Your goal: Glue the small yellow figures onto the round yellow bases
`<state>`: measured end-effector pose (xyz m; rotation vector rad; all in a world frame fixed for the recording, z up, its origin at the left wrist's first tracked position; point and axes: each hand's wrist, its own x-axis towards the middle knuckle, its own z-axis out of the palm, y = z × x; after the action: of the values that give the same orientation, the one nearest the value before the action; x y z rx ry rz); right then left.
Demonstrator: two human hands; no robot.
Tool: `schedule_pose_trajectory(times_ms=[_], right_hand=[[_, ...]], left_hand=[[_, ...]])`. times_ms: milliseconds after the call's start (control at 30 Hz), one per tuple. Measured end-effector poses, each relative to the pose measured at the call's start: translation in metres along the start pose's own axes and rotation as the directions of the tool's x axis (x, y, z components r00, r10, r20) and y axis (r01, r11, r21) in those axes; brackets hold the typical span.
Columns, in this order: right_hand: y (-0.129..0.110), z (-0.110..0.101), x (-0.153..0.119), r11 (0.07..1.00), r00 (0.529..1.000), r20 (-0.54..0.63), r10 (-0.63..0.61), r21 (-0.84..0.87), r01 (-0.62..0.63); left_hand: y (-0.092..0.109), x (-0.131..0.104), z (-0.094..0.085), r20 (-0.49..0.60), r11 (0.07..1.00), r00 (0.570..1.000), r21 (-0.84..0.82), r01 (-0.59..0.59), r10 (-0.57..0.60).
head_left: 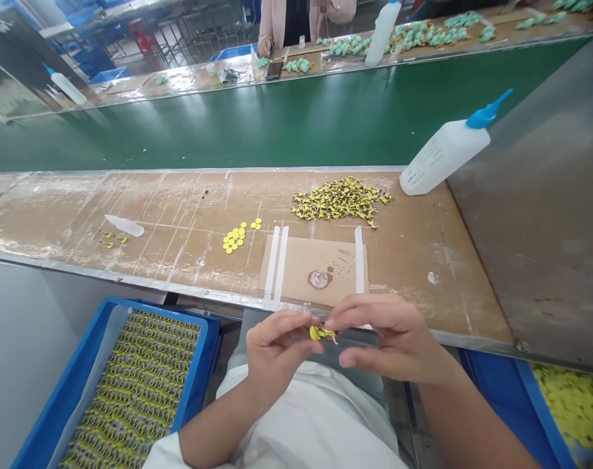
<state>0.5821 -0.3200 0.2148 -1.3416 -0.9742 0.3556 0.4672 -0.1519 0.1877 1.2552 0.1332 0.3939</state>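
Above my lap, my left hand [281, 345] pinches a small yellow figure [318, 333] between thumb and fingers. The piece has a round yellow part and thin dangling ends. My right hand [388, 332] comes in from the right, its fingertips at the upper side of the piece and its thumb apart below. Whether those fingertips touch it I cannot tell. Just beyond my hands is a taped cardboard sheet [299, 267] with a round glossy blob [319, 279] on it. Yellow discs [234, 240] lie left of the sheet; a pile of small yellow-and-dark pieces [342, 198] lies behind it.
A white bottle with a blue nozzle [442, 159] leans near the metal panel [535, 215] on the right. Blue trays hold rows of yellow pieces [140, 378] and yellow discs [574, 404]. Beyond the green belt [257, 124], a person [303, 26] is at the opposite bench.
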Motion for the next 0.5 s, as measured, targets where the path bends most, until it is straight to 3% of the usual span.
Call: schedule_pose_trajectory(times_ms=[100, 200, 367, 500], right_hand=[[0.005, 0.001, -0.007, 0.974, 0.970, -0.115, 0.213, 0.107, -0.201], [0.007, 0.002, -0.008, 0.940, 0.930, -0.170, 0.325, 0.171, -0.296], [0.005, -0.002, 0.000, 0.925, 0.906, -0.204, 0.370, 0.165, -0.341], [0.010, -0.001, 0.006, 0.883, 0.883, -0.117, 0.454, 0.195, -0.428]], left_hand=[[-0.006, 0.002, 0.002, 0.014, 0.961, 0.982, 0.203, -0.188, 0.189], [-0.008, 0.006, 0.006, 0.022, 0.903, 0.958, 0.328, -0.277, 0.286], [-0.002, 0.015, 0.017, 0.031, 0.830, 0.922, 0.426, -0.361, 0.385], [0.004, 0.010, 0.014, -0.007, 0.835, 0.929, 0.441, -0.328, 0.369]])
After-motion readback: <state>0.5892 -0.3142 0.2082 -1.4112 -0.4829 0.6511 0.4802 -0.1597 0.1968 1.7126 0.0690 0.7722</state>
